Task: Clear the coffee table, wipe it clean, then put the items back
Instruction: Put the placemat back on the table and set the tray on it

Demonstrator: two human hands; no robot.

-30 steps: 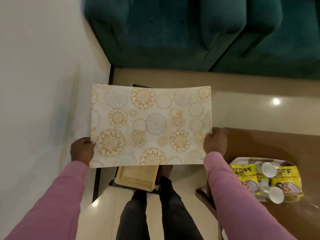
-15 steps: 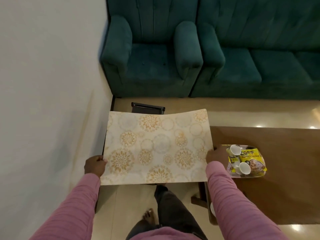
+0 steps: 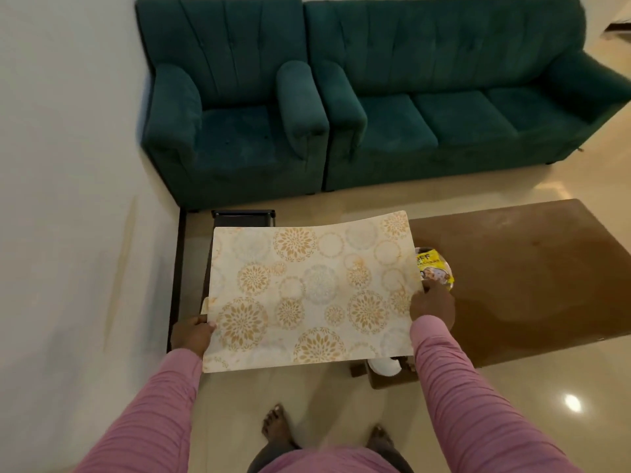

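Observation:
A cream placemat (image 3: 309,288) with gold and grey flower circles hangs flat in front of me, held at both short edges. My left hand (image 3: 192,332) grips its left edge and my right hand (image 3: 432,303) grips its right edge. Its right end overlaps the left end of the brown coffee table (image 3: 532,268). On the table, just behind my right hand, lies a tray with yellow packets (image 3: 435,269), mostly hidden by the mat.
A dark low stand (image 3: 243,216) sits by the wall behind the mat. A teal armchair (image 3: 235,114) and teal sofa (image 3: 461,107) stand beyond. A white object (image 3: 386,367) shows under the table's near corner. My bare feet (image 3: 276,426) are on the glossy floor.
The view has lifted and drawn back, so the armchair, sofa and whole table show. The mat has shifted right toward the table and now covers the cups and most of the packets.

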